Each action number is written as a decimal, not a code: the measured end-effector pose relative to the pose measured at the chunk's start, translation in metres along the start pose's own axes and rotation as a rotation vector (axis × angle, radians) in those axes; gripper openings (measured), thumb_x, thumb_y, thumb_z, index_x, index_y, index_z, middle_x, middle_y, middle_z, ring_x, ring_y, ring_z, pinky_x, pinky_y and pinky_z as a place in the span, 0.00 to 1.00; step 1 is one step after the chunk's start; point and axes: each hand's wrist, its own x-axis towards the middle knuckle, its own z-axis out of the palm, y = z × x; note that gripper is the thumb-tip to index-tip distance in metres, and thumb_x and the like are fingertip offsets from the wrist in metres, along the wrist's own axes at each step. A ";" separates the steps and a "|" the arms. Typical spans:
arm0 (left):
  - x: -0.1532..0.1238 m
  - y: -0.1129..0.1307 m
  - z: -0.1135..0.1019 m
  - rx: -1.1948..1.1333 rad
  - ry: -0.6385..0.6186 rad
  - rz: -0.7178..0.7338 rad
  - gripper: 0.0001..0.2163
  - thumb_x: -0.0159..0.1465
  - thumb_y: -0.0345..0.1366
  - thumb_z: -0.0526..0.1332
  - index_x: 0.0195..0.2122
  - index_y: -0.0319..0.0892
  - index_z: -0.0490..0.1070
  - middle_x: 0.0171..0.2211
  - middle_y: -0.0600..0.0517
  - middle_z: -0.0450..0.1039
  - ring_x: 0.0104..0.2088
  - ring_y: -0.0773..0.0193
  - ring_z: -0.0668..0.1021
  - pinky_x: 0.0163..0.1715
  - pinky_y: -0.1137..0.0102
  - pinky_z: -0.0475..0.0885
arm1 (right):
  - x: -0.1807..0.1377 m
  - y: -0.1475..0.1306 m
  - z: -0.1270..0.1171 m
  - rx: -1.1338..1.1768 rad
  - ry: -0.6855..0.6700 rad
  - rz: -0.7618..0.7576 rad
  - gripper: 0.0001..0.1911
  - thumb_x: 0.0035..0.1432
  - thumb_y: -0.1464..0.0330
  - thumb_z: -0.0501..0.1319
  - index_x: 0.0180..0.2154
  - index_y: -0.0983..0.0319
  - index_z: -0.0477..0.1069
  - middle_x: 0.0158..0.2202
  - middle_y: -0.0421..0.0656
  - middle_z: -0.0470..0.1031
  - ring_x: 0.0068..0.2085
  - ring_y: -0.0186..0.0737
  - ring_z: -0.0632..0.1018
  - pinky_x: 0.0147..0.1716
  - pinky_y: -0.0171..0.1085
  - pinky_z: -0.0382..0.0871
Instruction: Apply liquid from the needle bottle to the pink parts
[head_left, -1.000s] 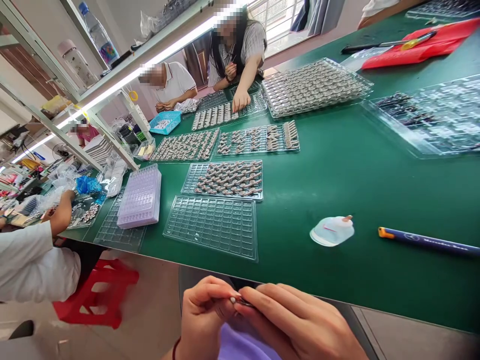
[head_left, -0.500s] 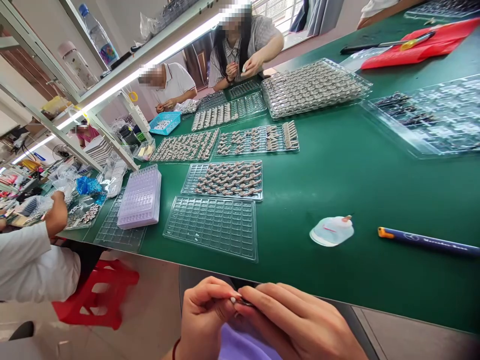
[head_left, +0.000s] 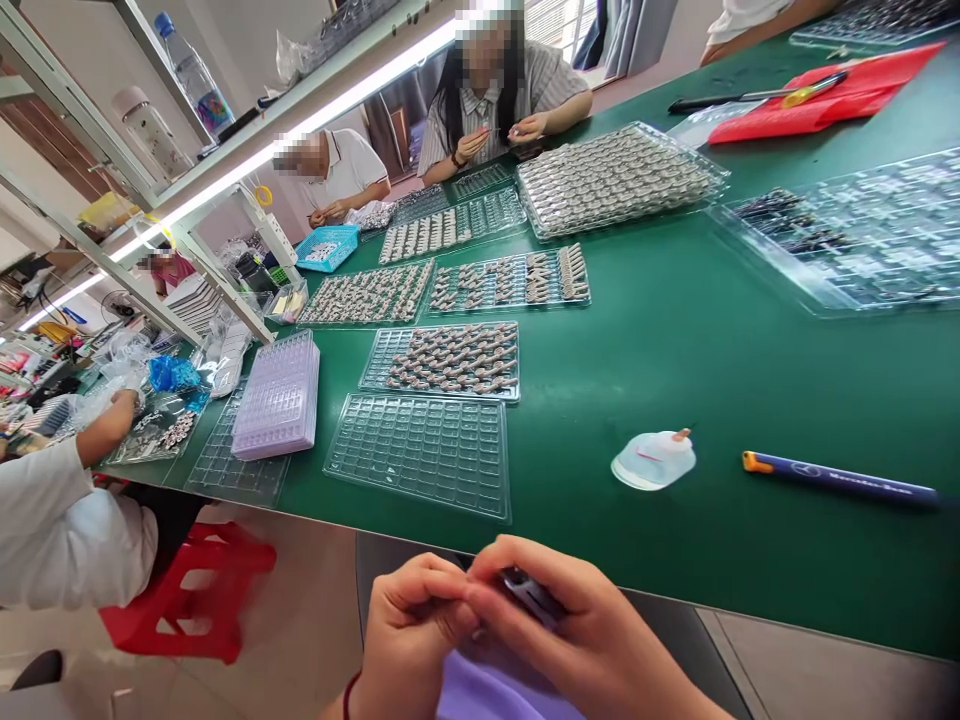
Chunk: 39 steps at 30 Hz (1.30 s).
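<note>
Just beyond the table's front edge, my left hand (head_left: 412,625) and my right hand (head_left: 592,620) meet at their fingertips. A small dark, slotted piece (head_left: 534,597) with a metallic look lies inside my right hand, between the curled fingers and thumb. My left hand is closed in a pinch against the right fingertips; whatever it pinches is hidden. Closest to the hands on the table is a clear compartment tray (head_left: 420,455) with unfilled pockets. Behind it, another clear tray (head_left: 375,362) bears rows of small silvery-brown parts (head_left: 454,358).
To the right are a small translucent bottle (head_left: 654,464) and a dark blue stick (head_left: 840,480) with an orange end. Purple-white trays (head_left: 274,395) are stacked at left. Several filled trays stand farther back. Co-workers sit around the table; a red stool (head_left: 191,590) is at lower left.
My right hand has turned and its fingers have lifted, exposing the dark piece inside. The small white tip between the fingertips is now hidden. The view has shifted slightly.
</note>
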 end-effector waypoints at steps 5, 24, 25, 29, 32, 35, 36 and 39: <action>0.004 0.005 0.006 -0.133 0.002 -0.070 0.07 0.51 0.38 0.75 0.28 0.42 0.83 0.25 0.52 0.74 0.20 0.72 0.74 0.21 0.77 0.71 | 0.004 0.005 -0.007 0.127 -0.025 0.173 0.19 0.64 0.52 0.55 0.33 0.62 0.69 0.23 0.38 0.72 0.24 0.31 0.73 0.23 0.28 0.70; 0.004 0.007 0.010 -0.086 0.048 -0.034 0.08 0.51 0.40 0.75 0.26 0.42 0.82 0.25 0.54 0.72 0.21 0.73 0.73 0.21 0.77 0.69 | -0.011 -0.011 -0.007 -0.507 0.266 -0.544 0.05 0.66 0.71 0.56 0.35 0.59 0.66 0.24 0.37 0.75 0.23 0.29 0.75 0.24 0.27 0.70; 0.004 0.006 0.009 -0.069 0.047 -0.023 0.08 0.51 0.40 0.75 0.27 0.42 0.82 0.25 0.53 0.71 0.21 0.72 0.73 0.21 0.76 0.69 | -0.011 -0.011 -0.007 -0.517 0.272 -0.559 0.05 0.66 0.72 0.56 0.35 0.59 0.66 0.25 0.37 0.75 0.23 0.29 0.75 0.24 0.28 0.70; 0.004 0.003 0.006 -0.023 0.050 -0.016 0.08 0.51 0.41 0.75 0.26 0.43 0.82 0.25 0.53 0.71 0.21 0.71 0.72 0.21 0.75 0.70 | -0.011 -0.011 -0.007 -0.529 0.283 -0.585 0.06 0.64 0.74 0.57 0.34 0.60 0.67 0.25 0.38 0.75 0.23 0.30 0.75 0.25 0.29 0.70; 0.004 0.003 0.005 -0.016 0.046 -0.011 0.07 0.52 0.41 0.74 0.27 0.44 0.82 0.26 0.52 0.71 0.21 0.72 0.72 0.21 0.75 0.70 | -0.011 -0.011 -0.007 -0.524 0.283 -0.591 0.06 0.64 0.75 0.58 0.34 0.60 0.67 0.25 0.39 0.76 0.24 0.30 0.76 0.25 0.30 0.70; 0.004 0.004 0.005 -0.009 0.044 0.008 0.07 0.52 0.41 0.74 0.27 0.45 0.82 0.26 0.52 0.72 0.22 0.72 0.72 0.21 0.76 0.69 | -0.011 -0.011 -0.007 -0.522 0.279 -0.593 0.06 0.64 0.75 0.58 0.34 0.60 0.67 0.25 0.39 0.76 0.24 0.30 0.76 0.25 0.29 0.70; 0.004 0.004 0.005 -0.005 0.044 0.010 0.07 0.52 0.41 0.74 0.27 0.45 0.82 0.25 0.52 0.72 0.22 0.72 0.72 0.21 0.76 0.69 | -0.011 -0.011 -0.007 -0.521 0.280 -0.592 0.06 0.63 0.75 0.58 0.34 0.60 0.67 0.25 0.39 0.76 0.23 0.30 0.75 0.25 0.29 0.70; 0.004 0.004 0.005 -0.010 0.040 0.001 0.07 0.52 0.42 0.74 0.27 0.45 0.83 0.25 0.52 0.72 0.22 0.71 0.72 0.21 0.75 0.69 | -0.011 -0.012 -0.006 -0.515 0.290 -0.594 0.06 0.63 0.75 0.58 0.34 0.60 0.68 0.25 0.39 0.76 0.23 0.31 0.76 0.25 0.30 0.71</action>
